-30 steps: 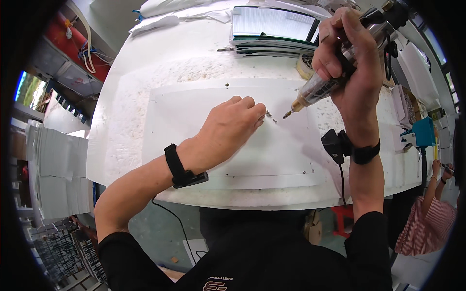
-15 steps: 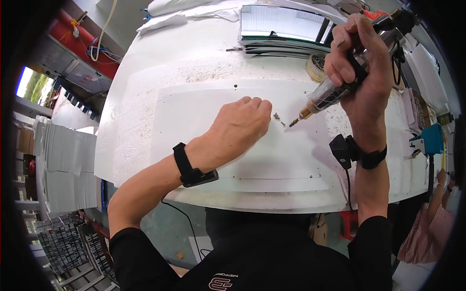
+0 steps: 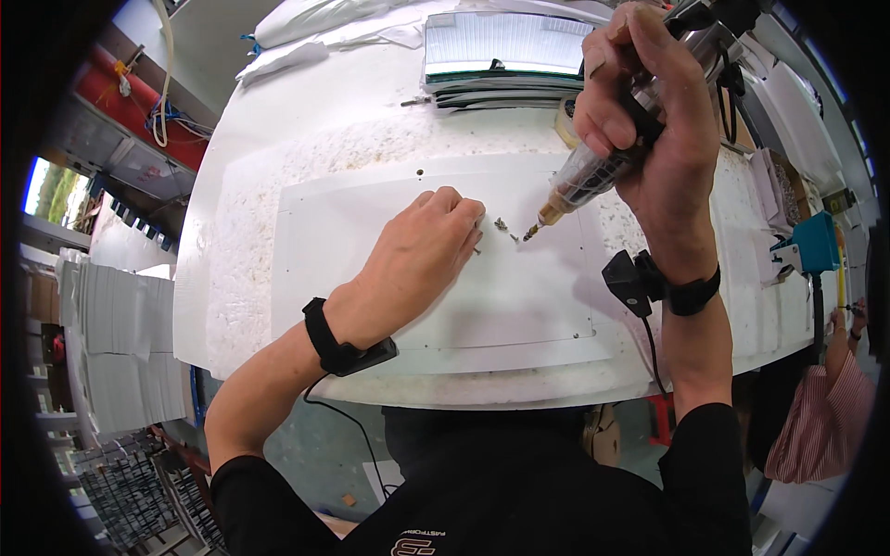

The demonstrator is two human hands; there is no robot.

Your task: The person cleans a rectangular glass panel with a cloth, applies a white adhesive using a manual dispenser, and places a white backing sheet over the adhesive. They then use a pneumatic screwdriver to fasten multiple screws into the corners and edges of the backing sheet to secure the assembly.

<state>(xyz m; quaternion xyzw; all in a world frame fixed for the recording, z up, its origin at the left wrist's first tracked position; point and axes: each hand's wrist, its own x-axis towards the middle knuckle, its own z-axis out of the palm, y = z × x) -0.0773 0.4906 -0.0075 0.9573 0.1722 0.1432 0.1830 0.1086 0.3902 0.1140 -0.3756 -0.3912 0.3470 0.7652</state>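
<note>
Since the earlier frames the driver's tip has dropped lower and closer to the left fingers, and the left hand has stayed planted on the sheet with only a slight shuffle of its fingertips.

The white bench [image 3: 278, 167] fills the middle of the frame, its top rough and speckled. On it lies a large flat white panel [image 3: 519, 306] with small holes along its edges. At the upper centre sits a stack of flat sheets [image 3: 501, 46], and a co-worker's striped sleeve [image 3: 816, 417] shows at the lower right edge.

The right hand [image 3: 649, 120], upper right, is wrapped tight around a powered screwdriver [image 3: 593, 171] with a clear barrel, tilted so its bit points down and left. The left hand [image 3: 417, 259] rests palm down at the centre of the panel, its grip pressed together at the fingertips; it seems to pinch or steady something small, but I cannot tell what. A few small screws [image 3: 502, 223] lie on the panel just beside those fingertips, with the bit's tip hanging near them but apart.

By my reading, the step in hand is setting a screw for driving. The next move would call for standing one screw upright over a hole and seating the bit squarely in its head before any pressure.
</note>
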